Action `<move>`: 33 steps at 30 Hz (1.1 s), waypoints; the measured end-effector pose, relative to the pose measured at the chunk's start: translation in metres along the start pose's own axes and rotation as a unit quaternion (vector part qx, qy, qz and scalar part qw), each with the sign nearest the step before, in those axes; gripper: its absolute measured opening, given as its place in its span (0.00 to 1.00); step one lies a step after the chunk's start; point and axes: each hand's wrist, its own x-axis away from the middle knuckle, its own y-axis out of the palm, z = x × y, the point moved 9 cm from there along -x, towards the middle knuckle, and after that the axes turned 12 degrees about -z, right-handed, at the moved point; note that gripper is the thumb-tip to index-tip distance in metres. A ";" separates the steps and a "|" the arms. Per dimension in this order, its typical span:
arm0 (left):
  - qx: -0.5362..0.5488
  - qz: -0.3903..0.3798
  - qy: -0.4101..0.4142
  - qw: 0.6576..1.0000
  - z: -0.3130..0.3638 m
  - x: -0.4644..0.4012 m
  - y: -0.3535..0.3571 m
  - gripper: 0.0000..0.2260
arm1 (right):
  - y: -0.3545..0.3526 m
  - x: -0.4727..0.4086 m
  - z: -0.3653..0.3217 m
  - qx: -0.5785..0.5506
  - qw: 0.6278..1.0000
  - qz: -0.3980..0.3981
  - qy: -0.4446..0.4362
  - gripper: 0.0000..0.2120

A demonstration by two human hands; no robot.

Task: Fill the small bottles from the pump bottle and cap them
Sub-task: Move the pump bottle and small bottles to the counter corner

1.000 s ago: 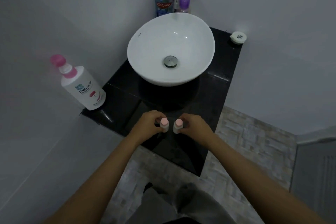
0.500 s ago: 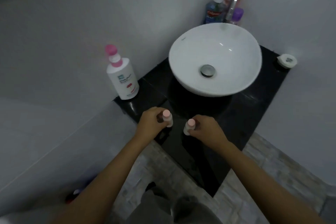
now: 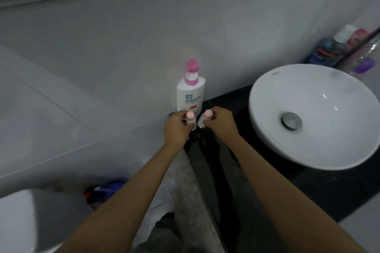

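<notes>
A white pump bottle (image 3: 190,93) with a pink pump head stands against the wall at the left end of the black counter (image 3: 320,187). Just in front of it, my left hand (image 3: 177,128) grips one small bottle with a pink cap (image 3: 190,118). Beside it, my right hand (image 3: 221,122) grips a second small bottle with a pink cap (image 3: 205,118). Both small bottles are upright, close together, with caps on. Their lower parts are hidden by my fingers, so I cannot tell whether they touch the counter.
A white round basin (image 3: 314,117) with a metal drain (image 3: 291,121) sits on the counter to the right. Several bottles (image 3: 337,47) and a tap stand behind it by the wall. A toilet (image 3: 30,220) and blue items (image 3: 111,188) are at floor level, lower left.
The view has swung left, so the basin now lies to the right. Both hands have carried the small bottles leftward along the counter, up close to the pump bottle.
</notes>
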 end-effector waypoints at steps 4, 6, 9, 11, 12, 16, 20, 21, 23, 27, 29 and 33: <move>-0.005 0.011 -0.019 1.000 -0.006 -0.008 0.005 0.11 | 0.011 -0.020 0.002 -0.004 1.000 -0.013 0.017 0.07; -0.016 0.022 -0.027 0.999 -0.009 -0.008 0.007 0.10 | 0.015 -0.024 0.005 -0.002 0.999 -0.017 0.027 0.08; -0.018 0.033 -0.031 0.999 -0.010 -0.007 0.010 0.10 | 0.017 -0.025 0.006 -0.016 0.999 -0.018 0.027 0.08; -0.012 0.042 -0.031 0.999 -0.011 -0.006 0.010 0.10 | 0.019 -0.025 0.005 -0.026 0.999 -0.021 0.024 0.09; -0.006 0.045 -0.032 0.998 -0.011 -0.005 0.011 0.11 | 0.019 -0.025 0.006 -0.029 0.999 -0.021 0.024 0.09; 0.040 0.049 -0.030 0.998 -0.014 -0.002 0.011 0.10 | 0.022 -0.026 0.009 -0.042 0.999 -0.019 0.026 0.10; 0.062 0.050 -0.035 0.996 -0.018 -0.001 0.010 0.08 | 0.023 -0.027 0.008 -0.037 0.999 -0.019 0.026 0.08; 0.063 0.050 -0.034 0.996 -0.019 -0.002 0.009 0.08 | 0.024 -0.027 0.008 -0.037 0.999 -0.019 0.025 0.08; 0.061 0.047 -0.029 0.997 -0.020 -0.003 0.009 0.07 | 0.024 -0.026 0.008 -0.036 0.999 -0.017 0.023 0.07; 0.054 0.046 -0.019 0.997 -0.016 -0.002 0.007 0.07 | 0.025 -0.025 0.008 -0.043 0.999 -0.022 0.021 0.04; 0.057 0.044 -0.018 0.997 -0.016 -0.002 0.007 0.07 | 0.024 -0.024 0.008 -0.047 0.998 -0.020 0.022 0.03; 0.055 0.040 -0.017 0.997 -0.016 -0.003 0.007 0.08 | 0.025 -0.026 0.009 -0.046 0.998 -0.022 0.029 0.03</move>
